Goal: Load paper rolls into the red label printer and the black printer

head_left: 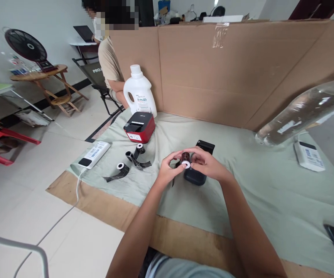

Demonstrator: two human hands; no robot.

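Between my two hands is a small dark roll of paper (pixel 186 159) with a white core, its end turned toward me. My left hand (pixel 168 166) grips the roll's left side, and a dark loose strip hangs below the fingers. My right hand (pixel 206 163) closes on its right side. Under and behind my hands lies a black handheld device (pixel 196 177), partly covered by them; its raised black flap (pixel 206 146) shows above my right hand. To the left, several similar dark rolls (pixel 121 168) lie on the cloth with their ends unwound.
A red and black printer (pixel 139 127) stands at the back left, before a white detergent jug (pixel 139 92). A white power strip (pixel 94 155) lies at the left edge. A large water bottle (pixel 300 112) leans at right near a white box (pixel 309 156). Cardboard (pixel 201 77) walls the back; a person sits behind.
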